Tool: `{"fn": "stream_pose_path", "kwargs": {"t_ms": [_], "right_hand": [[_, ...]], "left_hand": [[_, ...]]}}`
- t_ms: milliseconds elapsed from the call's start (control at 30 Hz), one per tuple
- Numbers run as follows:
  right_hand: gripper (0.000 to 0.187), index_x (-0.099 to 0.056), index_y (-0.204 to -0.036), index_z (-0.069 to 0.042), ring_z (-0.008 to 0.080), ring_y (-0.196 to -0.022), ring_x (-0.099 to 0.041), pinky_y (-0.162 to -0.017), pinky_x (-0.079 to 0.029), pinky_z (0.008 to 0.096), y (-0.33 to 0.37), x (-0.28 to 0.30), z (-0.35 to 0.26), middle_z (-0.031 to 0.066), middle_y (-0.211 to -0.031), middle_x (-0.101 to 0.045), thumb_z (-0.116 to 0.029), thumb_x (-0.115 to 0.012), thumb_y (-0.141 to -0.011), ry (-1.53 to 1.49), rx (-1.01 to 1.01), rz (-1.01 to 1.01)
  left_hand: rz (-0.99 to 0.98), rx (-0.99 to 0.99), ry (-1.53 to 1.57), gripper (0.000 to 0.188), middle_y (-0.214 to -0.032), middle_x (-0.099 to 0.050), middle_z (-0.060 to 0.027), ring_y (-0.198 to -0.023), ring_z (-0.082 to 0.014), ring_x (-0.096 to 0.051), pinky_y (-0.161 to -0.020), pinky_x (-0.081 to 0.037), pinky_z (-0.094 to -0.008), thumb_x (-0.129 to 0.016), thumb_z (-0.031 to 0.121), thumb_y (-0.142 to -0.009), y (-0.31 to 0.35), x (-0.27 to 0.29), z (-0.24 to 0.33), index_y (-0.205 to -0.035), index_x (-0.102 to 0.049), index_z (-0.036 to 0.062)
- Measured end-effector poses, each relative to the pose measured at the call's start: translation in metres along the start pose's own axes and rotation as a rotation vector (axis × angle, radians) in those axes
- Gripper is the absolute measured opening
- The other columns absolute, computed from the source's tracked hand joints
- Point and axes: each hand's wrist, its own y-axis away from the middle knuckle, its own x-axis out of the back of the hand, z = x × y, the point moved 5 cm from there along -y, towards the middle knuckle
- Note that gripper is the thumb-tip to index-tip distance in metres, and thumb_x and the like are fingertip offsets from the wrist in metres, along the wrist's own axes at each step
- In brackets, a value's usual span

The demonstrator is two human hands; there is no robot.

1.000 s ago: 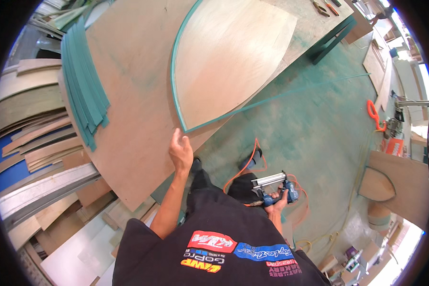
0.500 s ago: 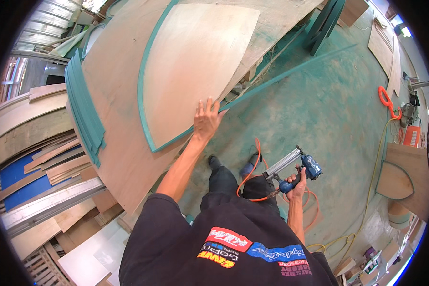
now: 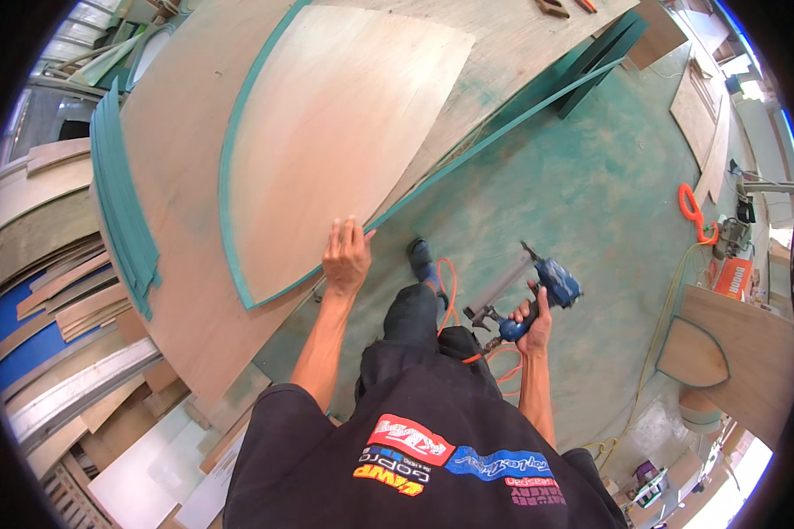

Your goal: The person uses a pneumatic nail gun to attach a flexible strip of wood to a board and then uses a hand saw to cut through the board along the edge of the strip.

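Observation:
A pale, curved plywood panel (image 3: 344, 106) lies on the large wooden worktable (image 3: 176, 176), with green edging along its left curve and lower edge. My left hand (image 3: 347, 258) is at the panel's near edge, fingers over the face and thumb by the rim, gripping a long thin green strip (image 3: 494, 141). That strip runs out to the upper right, away from the panel, over the floor. My right hand (image 3: 536, 319) is wrapped round the handle of a blue nail gun (image 3: 556, 278), held over the floor apart from the panel. An orange air hose (image 3: 451, 291) loops below it.
Curved green strips (image 3: 119, 212) are stacked on the table's left side, beside piled wood offcuts (image 3: 71, 300). Dark green boards (image 3: 591, 66) stand by the table's far right corner. On the right are a coiled orange hose (image 3: 691, 207) and a board with a green-edged shape (image 3: 692, 353).
The view has shifted, with panel and table now lower and farther left. The nail gun has tilted and risen slightly. The strip's far end now overlaps the dark green boards.

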Motion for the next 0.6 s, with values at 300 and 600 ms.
{"fn": "stream_pose_path", "kwargs": {"t_ms": [300,600], "right_hand": [[0.034,-0.06,-0.096,-0.009,0.0117,-0.048,-0.053,-0.046,-0.046,0.03,-0.106,-0.184,-0.124,0.0001,-0.063,-0.053,-0.037,-0.079,-0.094,0.551,0.177,-0.002],[0.034,-0.06,-0.09,-0.008,0.0116,-0.046,-0.052,-0.046,-0.046,0.0299,-0.158,-0.233,-0.137,0.0003,-0.061,-0.054,-0.035,-0.079,-0.093,0.697,0.212,-0.156]], "left_hand": [[-0.023,0.009,0.015,0.035,-0.115,-0.07,-0.0144,-0.114,-0.0383,-0.069,-0.085,-0.061,-0.0439,-0.07,0.032,-0.097,-0.004,0.011,0.002,-0.107,-0.067,-0.0014],[-0.006,0.162,0.027,0.032,-0.107,-0.068,-0.0158,-0.105,-0.0367,-0.07,-0.077,-0.061,-0.0431,-0.068,0.032,-0.097,-0.006,0.009,0.002,-0.1,-0.064,-0.0001]]}}
